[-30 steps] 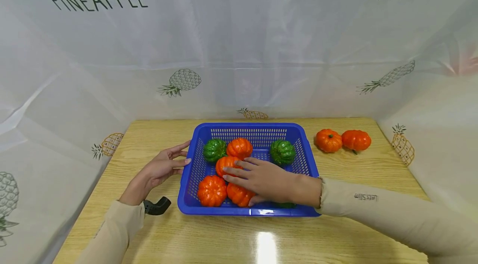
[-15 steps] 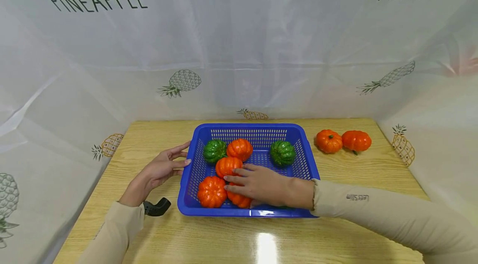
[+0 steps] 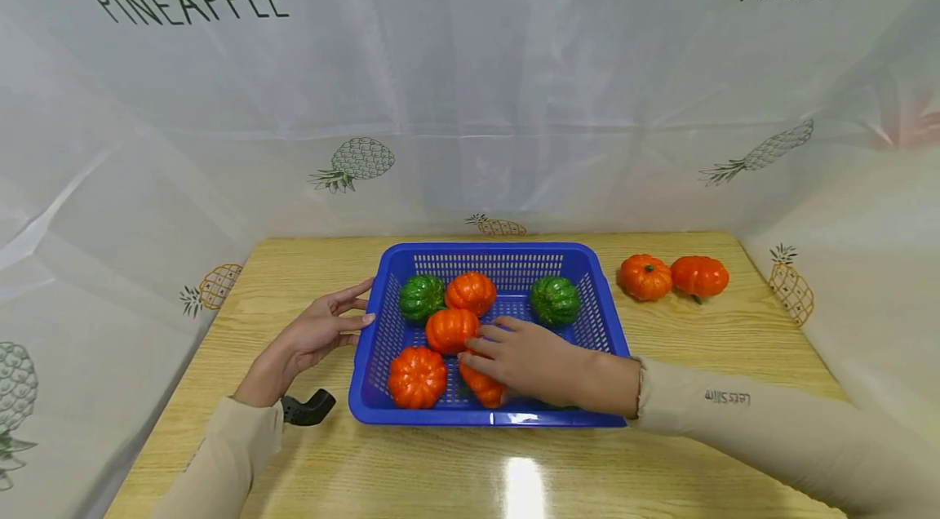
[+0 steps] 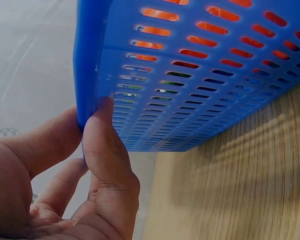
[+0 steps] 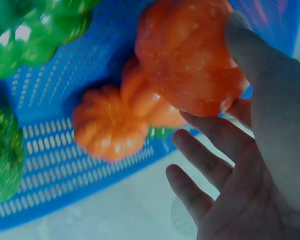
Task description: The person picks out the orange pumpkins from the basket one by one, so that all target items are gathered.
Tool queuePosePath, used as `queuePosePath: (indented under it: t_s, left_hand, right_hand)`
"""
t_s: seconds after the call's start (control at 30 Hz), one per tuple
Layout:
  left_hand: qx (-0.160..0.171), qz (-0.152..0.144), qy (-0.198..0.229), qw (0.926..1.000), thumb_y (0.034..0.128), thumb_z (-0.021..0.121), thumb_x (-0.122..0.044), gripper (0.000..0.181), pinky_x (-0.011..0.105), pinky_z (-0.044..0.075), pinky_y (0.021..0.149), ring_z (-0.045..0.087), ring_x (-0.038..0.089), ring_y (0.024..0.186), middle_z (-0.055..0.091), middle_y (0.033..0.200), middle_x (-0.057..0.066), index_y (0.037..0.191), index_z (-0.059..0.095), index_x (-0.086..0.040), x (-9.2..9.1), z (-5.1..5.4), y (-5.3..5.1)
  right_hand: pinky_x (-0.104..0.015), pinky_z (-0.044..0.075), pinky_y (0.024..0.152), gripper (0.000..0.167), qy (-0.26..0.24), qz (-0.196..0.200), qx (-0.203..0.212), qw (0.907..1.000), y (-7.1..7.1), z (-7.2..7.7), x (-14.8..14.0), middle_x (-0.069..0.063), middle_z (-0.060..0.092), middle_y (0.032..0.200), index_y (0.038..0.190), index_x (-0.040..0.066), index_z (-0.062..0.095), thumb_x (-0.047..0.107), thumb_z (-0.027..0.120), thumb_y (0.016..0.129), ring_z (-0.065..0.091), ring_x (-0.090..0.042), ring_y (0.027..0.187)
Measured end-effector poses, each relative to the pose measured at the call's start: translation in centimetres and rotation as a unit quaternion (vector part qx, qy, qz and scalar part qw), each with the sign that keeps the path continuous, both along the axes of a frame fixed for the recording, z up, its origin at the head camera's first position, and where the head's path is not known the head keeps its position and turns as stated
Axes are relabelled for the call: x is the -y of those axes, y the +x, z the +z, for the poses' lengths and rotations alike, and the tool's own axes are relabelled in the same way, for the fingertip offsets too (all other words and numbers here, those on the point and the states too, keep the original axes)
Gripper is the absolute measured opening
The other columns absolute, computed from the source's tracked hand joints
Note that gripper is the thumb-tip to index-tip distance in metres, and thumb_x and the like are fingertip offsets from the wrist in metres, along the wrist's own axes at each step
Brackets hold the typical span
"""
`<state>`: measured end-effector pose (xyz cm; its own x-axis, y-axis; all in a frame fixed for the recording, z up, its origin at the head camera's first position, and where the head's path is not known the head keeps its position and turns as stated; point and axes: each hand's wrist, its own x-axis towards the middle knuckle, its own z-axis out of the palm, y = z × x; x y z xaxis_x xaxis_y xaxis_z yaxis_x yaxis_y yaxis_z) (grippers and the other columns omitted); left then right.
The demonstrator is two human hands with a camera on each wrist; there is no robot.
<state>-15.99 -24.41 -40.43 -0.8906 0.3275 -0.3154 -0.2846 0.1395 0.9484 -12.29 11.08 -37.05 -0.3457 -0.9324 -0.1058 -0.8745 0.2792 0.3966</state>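
A blue plastic basket [image 3: 494, 417] holds several orange pumpkins and green ones. At its left rim my left hand [image 3: 316, 331] pinches the edge; the left wrist view shows thumb and fingers of that hand [image 4: 90, 175] on either side of the rim [image 4: 87, 60]. Inside the basket my right hand [image 3: 532, 360] grips an orange pumpkin [image 3: 481, 386] near the front, partly covered by the fingers. In the right wrist view the thumb and fingertips of the hand [image 5: 250, 145] touch two sides of this pumpkin [image 5: 190, 55]. Another orange pumpkin [image 3: 451, 330] lies just behind and left of it.
Two orange pumpkins, one [image 3: 646, 277] beside the other [image 3: 699, 276], lie on the wooden table [image 3: 411, 470] right of the basket. A green pumpkin [image 3: 555, 301] sits at the basket's back right. Next to the left wrist is a black curved piece [image 3: 308, 408]. A pineapple-print sheet hangs behind.
My right hand has shifted right inside the basket, and the orange pumpkin under it has moved right with it, away from the front-left pumpkin. My left hand stays on the rim.
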Motion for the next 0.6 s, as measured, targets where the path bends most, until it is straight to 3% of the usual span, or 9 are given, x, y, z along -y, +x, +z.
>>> queuePosePath:
  t_s: [0.07,0.2,0.43,0.5,0.6]
  left_hand:
    - [-0.001,-0.001,-0.001,1.0000,0.1074,0.060,-0.005,0.073,0.028,0.063,0.084,0.071,0.013,0.095,0.049,0.139,0.020,0.169,0.022,-0.007,0.0,0.0,0.0]
    - [-0.004,-0.003,-0.002,1.0000,0.1074,0.059,-0.005,0.073,0.029,0.063,0.084,0.070,0.013,0.095,0.048,0.140,0.022,0.169,0.021,-0.007,-0.1,0.1,0.0]
    - [-0.006,-0.005,-0.002,1.0000,0.1070,0.060,-0.005,0.074,0.029,0.063,0.083,0.070,0.013,0.095,0.047,0.142,0.023,0.169,0.021,-0.007,0.0,0.0,0.0]
    - [-0.005,-0.004,-0.002,1.0000,0.1071,0.060,-0.005,0.074,0.029,0.063,0.084,0.070,0.013,0.096,0.047,0.141,0.023,0.169,0.021,-0.007,0.0,-0.1,0.0]
    - [-0.001,-0.001,-0.003,1.0000,0.1073,0.059,-0.005,0.073,0.030,0.063,0.086,0.071,0.014,0.096,0.048,0.140,0.021,0.169,0.022,-0.007,0.2,-0.2,0.0]
  right_hand:
    - [-0.038,0.046,0.116,0.068,-0.018,-0.015,0.009,0.9997,-0.1,0.5,-0.7,0.001,0.061,0.150,0.154,0.017,0.056,0.058,0.063,0.099,0.056,-0.020,0.139]
    - [-0.042,0.047,0.116,0.072,-0.080,-0.048,0.011,0.9956,-0.6,1.7,-2.5,-0.002,0.060,0.152,0.155,0.014,0.056,0.057,0.065,0.098,0.057,-0.024,0.139]
    - [-0.048,0.050,0.110,0.078,-0.206,-0.083,-0.006,0.9750,-1.1,2.9,-6.5,-0.007,0.061,0.151,0.153,0.009,0.057,0.053,0.074,0.090,0.061,-0.030,0.133]
    - [-0.050,0.050,0.110,0.077,-0.235,-0.087,-0.008,0.9681,-1.1,2.9,-7.6,-0.007,0.061,0.151,0.153,0.008,0.056,0.055,0.069,0.094,0.060,-0.031,0.133]
    - [-0.054,0.049,0.110,0.074,-0.268,-0.098,-0.010,0.9583,-1.0,2.9,-9.2,-0.008,0.059,0.153,0.155,0.009,0.053,0.061,0.048,0.104,0.058,-0.035,0.135]
